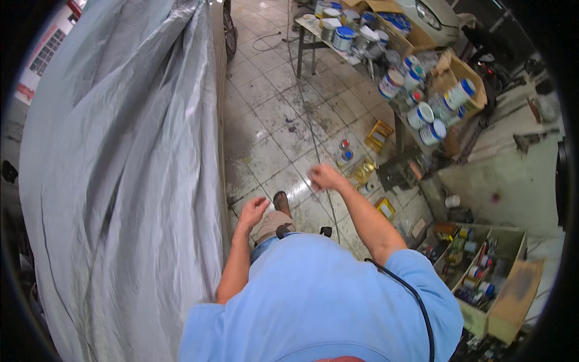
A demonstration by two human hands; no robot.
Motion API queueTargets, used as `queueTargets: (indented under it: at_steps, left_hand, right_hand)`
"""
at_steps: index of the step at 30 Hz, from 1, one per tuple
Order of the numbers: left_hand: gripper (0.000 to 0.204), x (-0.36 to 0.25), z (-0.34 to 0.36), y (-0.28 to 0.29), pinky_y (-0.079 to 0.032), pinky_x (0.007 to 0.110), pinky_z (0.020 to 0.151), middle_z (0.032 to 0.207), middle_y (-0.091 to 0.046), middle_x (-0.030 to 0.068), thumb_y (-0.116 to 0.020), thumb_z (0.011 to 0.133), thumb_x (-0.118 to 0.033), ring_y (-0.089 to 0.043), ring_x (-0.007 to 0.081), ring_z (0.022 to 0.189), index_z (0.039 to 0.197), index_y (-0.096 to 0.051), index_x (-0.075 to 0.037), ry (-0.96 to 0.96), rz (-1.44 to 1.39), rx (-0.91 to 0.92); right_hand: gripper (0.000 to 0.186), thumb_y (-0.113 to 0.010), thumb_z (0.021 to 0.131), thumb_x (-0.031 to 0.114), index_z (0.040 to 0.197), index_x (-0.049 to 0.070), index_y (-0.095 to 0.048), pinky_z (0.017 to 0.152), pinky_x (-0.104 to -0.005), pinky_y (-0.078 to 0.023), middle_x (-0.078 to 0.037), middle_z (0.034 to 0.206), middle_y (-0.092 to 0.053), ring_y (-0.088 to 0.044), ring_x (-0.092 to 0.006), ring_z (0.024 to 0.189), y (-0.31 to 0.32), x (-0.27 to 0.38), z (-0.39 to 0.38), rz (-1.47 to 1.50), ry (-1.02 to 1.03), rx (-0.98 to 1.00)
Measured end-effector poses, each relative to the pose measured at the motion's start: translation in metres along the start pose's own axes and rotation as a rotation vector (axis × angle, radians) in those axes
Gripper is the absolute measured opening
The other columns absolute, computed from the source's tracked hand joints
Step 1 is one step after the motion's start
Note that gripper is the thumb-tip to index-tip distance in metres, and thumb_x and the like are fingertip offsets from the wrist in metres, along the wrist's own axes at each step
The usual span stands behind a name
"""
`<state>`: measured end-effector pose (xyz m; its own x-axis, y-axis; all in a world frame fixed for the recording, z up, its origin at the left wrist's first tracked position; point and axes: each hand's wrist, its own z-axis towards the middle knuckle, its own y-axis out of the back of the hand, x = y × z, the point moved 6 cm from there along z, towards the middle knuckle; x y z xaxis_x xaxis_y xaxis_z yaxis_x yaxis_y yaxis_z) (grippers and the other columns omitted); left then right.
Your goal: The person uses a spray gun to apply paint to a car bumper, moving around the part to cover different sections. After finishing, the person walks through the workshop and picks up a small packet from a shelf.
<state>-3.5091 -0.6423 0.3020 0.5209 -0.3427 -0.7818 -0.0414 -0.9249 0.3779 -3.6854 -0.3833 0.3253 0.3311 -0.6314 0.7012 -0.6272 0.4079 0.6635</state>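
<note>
Grey sheeting [132, 181] hangs beside stained floor tiles [265, 120].

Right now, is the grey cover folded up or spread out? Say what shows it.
Spread out: the cover drapes in long, loose creases, filling much of the view left of the left hand.

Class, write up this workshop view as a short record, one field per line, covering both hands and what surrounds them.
Left hand: fingers bent, appears beside the grey cover; no held object clearly visible
Right hand: blurred, above the tiled floor; no held object clearly visible
Clothing: light blue shirt
Left side: the cover, draped and creased
Upper right: table crowded with cans
Floor: stained; small blue-lidded jar
Lower right: open divided box holding mixed items
</note>
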Motion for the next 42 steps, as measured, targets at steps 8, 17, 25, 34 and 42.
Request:
queueTargets:
  at_steps: [8, 17, 25, 34, 42]
  left_hand:
    - [0.055, -0.128, 0.271, 0.082, -0.057, 0.041, 0.089, 0.120, -0.075, 0.0163, -0.070, 0.098, -0.040, -0.073, 0.0277, 0.105, 0.133, -0.067, 0.001, -0.020, 0.066, 0.139]
    - [0.058, -0.181, 0.529, 0.145, -0.055, 0.045, 0.096, 0.121, -0.073, 0.0226, -0.071, 0.093, -0.049, -0.069, 0.0384, 0.115, 0.126, -0.071, -0.002, -0.060, 0.638, 0.320]
    - [0.053, -0.241, 0.695, 0.275, -0.055, 0.044, 0.095, 0.116, -0.075, 0.0228, -0.069, 0.095, -0.042, -0.072, 0.0356, 0.111, 0.127, -0.071, 0.000, 0.228, -0.055, 0.112]
    - [0.051, -0.337, 0.991, 0.393, -0.054, 0.047, 0.097, 0.115, -0.073, 0.0260, -0.067, 0.096, -0.047, -0.070, 0.0415, 0.112, 0.121, -0.073, -0.003, 0.265, 0.517, 0.312]
    - [0.052, -0.561, 1.326, 0.528, -0.054, 0.044, 0.098, 0.123, -0.073, 0.0213, -0.069, 0.096, -0.043, -0.069, 0.0365, 0.117, 0.126, -0.070, 0.000, -0.083, 0.331, 0.088]
  right_hand:
    - [0.046, -0.065, 0.100, 0.048, 0.071, 0.013, -0.053, 0.040, -0.0369, -0.032, 0.000, 0.055, -0.046, -0.040, -0.0165, 0.041, -0.042, -0.182, -0.084, 1.104, -1.015, -0.303]
    - [0.075, -0.057, 0.096, 0.072, 0.090, -0.001, -0.073, 0.070, -0.0406, -0.055, -0.010, 0.078, -0.068, -0.066, -0.0256, 0.076, 0.067, -0.299, 0.177, 0.411, -0.877, 0.082]
    - [0.055, -0.070, 0.092, 0.048, 0.121, 0.002, -0.071, 0.090, -0.0452, -0.056, -0.022, 0.112, -0.075, -0.071, -0.0386, 0.108, 0.391, -0.143, 0.743, 0.092, -0.095, -0.032]
    - [0.048, -0.059, 0.102, 0.046, 0.106, 0.002, -0.076, 0.071, -0.0401, -0.060, -0.011, 0.078, -0.077, -0.076, -0.0232, 0.076, 0.500, -0.158, 0.993, 0.395, -0.401, 0.233]
    - [0.076, -0.056, 0.100, 0.062, 0.153, 0.008, -0.053, 0.114, -0.0393, -0.042, -0.019, 0.149, -0.060, -0.053, -0.0321, 0.141, 0.559, -0.250, 1.093, 0.523, -0.575, -0.032]
